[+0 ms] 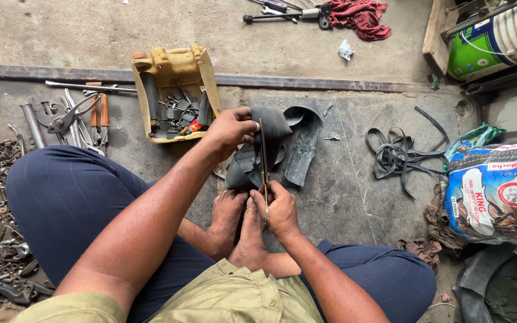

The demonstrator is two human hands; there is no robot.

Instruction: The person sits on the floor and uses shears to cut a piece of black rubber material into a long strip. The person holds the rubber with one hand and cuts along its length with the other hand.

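I sit cross-legged on a concrete floor. My left hand grips the upper edge of a black rubber inner tube piece and holds it up off the floor. My right hand is closed on the handles of a pair of scissors, just above my bare feet. The scissor blades point away from me and run up into the rubber, along a slit in it. The lower part of the rubber folds down toward my feet.
A cut yellow plastic can full of small tools stands behind my left hand. Pliers and wrenches and nuts lie at left. Black rubber strips, printed sacks, a bucket and a red rag are at right and far.
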